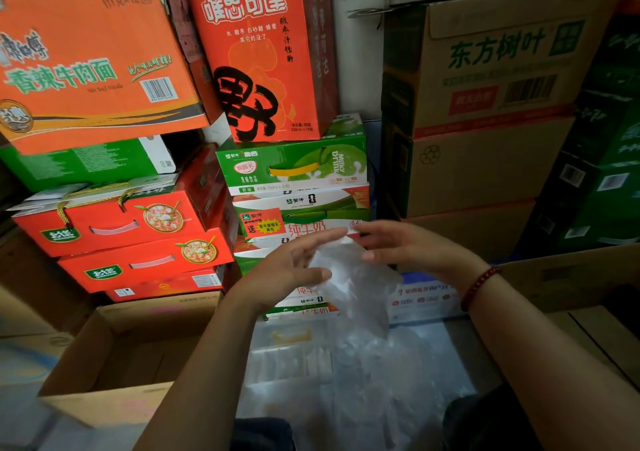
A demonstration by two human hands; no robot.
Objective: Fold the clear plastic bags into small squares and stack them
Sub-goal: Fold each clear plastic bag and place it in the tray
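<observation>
Both hands are holding up one clear plastic bag (349, 277).
I'm seeing the left hand (294, 267) and right hand (408, 246) pinching its top edge; it's hanging between them above more loose bags (374, 374).

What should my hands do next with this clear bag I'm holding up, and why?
Probably bring the two hands together to make the first fold. The clear bag hangs loose and unfolded between the left hand and the right hand, held up in the air in front of the stacked cartons, so it still needs halving before it can become a small square.
</observation>
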